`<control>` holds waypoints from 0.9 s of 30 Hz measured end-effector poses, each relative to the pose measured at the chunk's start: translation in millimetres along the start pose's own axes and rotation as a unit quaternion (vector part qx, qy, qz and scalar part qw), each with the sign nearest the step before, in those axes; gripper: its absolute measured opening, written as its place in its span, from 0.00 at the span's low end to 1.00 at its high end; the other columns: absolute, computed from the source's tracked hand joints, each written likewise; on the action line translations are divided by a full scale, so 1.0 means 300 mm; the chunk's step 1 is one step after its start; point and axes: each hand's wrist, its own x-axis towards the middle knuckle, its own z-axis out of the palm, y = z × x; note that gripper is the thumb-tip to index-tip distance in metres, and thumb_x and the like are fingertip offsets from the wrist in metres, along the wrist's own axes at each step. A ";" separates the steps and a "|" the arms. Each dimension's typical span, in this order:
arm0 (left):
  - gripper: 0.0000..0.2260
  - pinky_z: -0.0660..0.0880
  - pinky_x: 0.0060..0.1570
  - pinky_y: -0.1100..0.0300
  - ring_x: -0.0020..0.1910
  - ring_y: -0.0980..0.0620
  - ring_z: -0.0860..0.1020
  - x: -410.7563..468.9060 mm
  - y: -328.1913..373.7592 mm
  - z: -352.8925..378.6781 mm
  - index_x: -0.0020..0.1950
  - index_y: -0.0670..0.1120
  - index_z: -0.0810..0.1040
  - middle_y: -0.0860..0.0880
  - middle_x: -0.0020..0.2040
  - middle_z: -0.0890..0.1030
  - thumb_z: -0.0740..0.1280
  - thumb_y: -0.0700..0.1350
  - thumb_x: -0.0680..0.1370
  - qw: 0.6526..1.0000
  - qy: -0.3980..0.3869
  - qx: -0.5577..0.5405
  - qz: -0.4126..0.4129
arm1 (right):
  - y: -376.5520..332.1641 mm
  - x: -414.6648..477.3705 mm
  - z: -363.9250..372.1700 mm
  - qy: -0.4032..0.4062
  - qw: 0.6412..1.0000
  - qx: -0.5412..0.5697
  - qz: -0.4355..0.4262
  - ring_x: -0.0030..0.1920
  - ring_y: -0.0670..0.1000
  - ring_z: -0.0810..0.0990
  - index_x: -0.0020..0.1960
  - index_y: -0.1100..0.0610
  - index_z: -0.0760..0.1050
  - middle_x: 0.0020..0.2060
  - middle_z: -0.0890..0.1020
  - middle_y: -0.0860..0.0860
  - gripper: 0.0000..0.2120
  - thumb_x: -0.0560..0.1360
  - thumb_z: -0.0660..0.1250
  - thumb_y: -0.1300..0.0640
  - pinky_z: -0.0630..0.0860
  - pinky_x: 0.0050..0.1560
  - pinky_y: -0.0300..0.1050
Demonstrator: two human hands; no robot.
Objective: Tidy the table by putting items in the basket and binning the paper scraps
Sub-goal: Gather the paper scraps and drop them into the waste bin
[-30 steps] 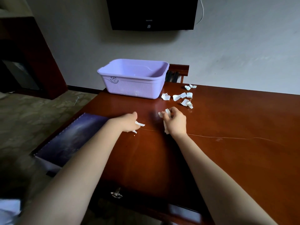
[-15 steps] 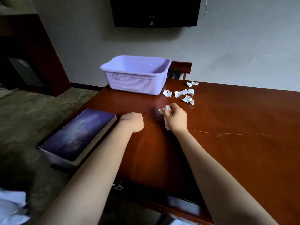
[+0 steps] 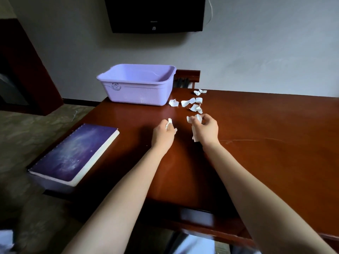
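Both left hand and right hand fingers clamped on paper scraps; loose scraps lie beyond fingers; notebook leftward, not in basket.

Red-brown wooden table before me, thin scratch across its top. Lilac basket at far left corner. Loose paper scraps just right of it. Purple notebook along left edge.

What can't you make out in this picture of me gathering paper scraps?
- Head view, how many scraps the left hand holds: its fist hides most.
- Head view, basket floor near the front: its own wall hides it.
- Head view, white thing bottom left: cut off, blurred.
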 end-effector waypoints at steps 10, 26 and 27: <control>0.11 0.66 0.26 0.69 0.31 0.57 0.71 -0.259 0.341 0.396 0.38 0.47 0.69 0.51 0.33 0.71 0.56 0.43 0.80 0.976 -0.155 -0.150 0.007 | 0.045 -0.090 -0.536 0.158 0.987 0.020 0.038 0.25 0.50 0.75 0.42 0.59 0.76 0.30 0.77 0.52 0.10 0.72 0.69 0.51 0.75 0.31 0.46; 0.17 0.73 0.28 0.75 0.22 0.63 0.58 -0.794 0.562 0.841 0.33 0.46 0.60 0.49 0.29 0.64 0.56 0.42 0.82 0.897 -0.378 -0.214 0.083 | 0.244 -0.442 -1.224 0.450 0.891 0.042 0.040 0.36 0.48 0.77 0.40 0.52 0.76 0.34 0.79 0.47 0.08 0.72 0.68 0.48 0.78 0.39 0.50; 0.17 0.77 0.35 0.72 0.21 0.62 0.59 -0.831 0.571 0.854 0.33 0.46 0.60 0.49 0.29 0.63 0.56 0.42 0.82 0.887 -0.392 -0.221 0.099 | 0.265 -0.468 -1.253 0.468 0.882 0.044 0.035 0.36 0.47 0.76 0.39 0.52 0.76 0.34 0.78 0.47 0.07 0.72 0.68 0.49 0.77 0.39 0.49</control>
